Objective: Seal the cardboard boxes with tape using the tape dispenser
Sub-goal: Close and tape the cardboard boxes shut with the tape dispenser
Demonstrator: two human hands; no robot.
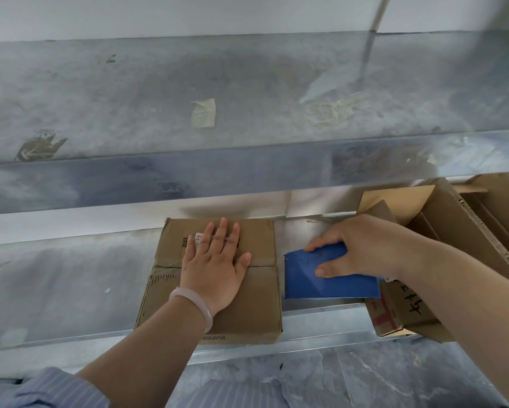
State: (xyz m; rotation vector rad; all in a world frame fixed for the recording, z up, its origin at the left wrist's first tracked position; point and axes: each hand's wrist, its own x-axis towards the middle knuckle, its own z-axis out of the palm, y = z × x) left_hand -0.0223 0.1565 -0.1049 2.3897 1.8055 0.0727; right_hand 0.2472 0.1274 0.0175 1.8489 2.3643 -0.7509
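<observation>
Shelf (70, 284): left hand (215, 266) flat on box (247, 313); right hand (362, 245) grips dispenser (321, 285) alongside.

Soft, even light fills the scene: bright enough, with no hard glare. The dull grey metal upper shelf (247, 98) carries a pale, diffuse sheen, strongest toward its right, and its front lip darkens to blue-grey. Beneath it a vague shadow lies on the white back wall (70, 225) above the closed brown cardboard box (247, 307). The left hand (215, 269) throws only a faint shadow on that box. A lighter diagonal band crosses the blue plastic tape dispenser (321, 287). Wide-angle distortion bows and tilts the shelf edges — detail smears toward the corners, where the striped blue sleeve (50, 390) looks soft.
</observation>
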